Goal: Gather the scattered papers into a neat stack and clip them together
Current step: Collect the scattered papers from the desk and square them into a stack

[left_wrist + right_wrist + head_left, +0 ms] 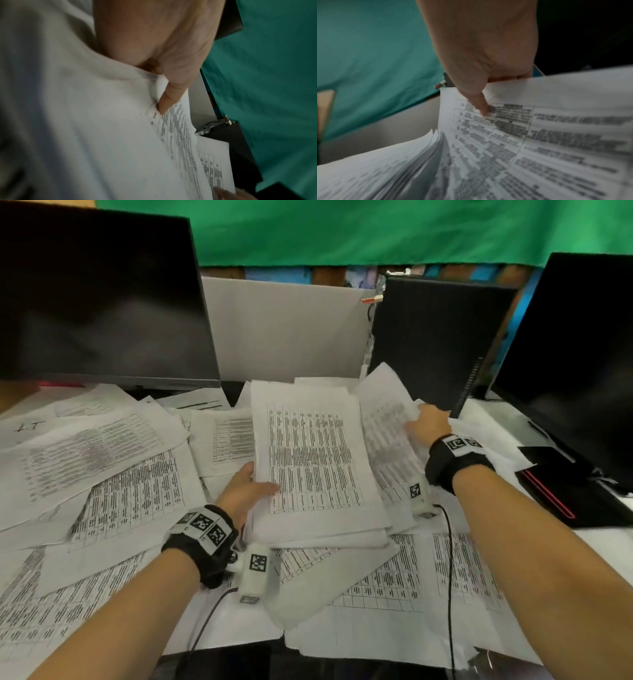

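Note:
A thick stack of printed table sheets (311, 463) lies mid-desk, raised off the scattered papers (102, 474). My left hand (248, 489) grips the stack's near-left edge, thumb (168, 100) on top, fingers hidden beneath. My right hand (428, 422) pinches a loose printed sheet (387, 419) at the stack's right side; the thumb (481, 105) presses on its printed face and the sheet lifts and curls upward. Other printed sheets (428, 573) cover the near desk. No clip shows in any view.
A dark monitor (99, 296) stands at the back left, a black computer case (435, 340) at the back right and a second dark screen (579, 354) at the far right. A black notebook with a red line (565, 494) lies right. Cables (450, 570) trail from both wrists.

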### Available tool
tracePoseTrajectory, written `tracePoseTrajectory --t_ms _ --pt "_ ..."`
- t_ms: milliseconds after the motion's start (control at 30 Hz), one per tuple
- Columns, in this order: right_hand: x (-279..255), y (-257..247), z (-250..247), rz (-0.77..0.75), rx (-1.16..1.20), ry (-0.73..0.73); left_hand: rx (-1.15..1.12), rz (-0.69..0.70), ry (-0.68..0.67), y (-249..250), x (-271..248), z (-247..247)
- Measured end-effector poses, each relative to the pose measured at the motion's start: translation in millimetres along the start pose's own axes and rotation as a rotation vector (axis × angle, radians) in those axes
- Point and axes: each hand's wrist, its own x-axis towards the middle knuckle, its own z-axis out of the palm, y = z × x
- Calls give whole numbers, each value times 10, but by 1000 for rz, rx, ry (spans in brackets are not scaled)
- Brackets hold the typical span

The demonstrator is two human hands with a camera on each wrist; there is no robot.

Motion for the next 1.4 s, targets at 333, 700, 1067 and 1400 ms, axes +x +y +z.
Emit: tracePoseTrajectory --t_ms 333,700,1067,1400 --pt "2 447 151 216 -154 -321 384 143 -110 -94 -14 37" --pt "-43 605 -43 178 -40 -424 233 67 -112 -77 -8 40" --pt "-254 93 -541 -34 275 317 155 -3 56 -70 -34 0" --pt "-318 156 -738 388 1132 257 29 -54 94 -122 16 -47"
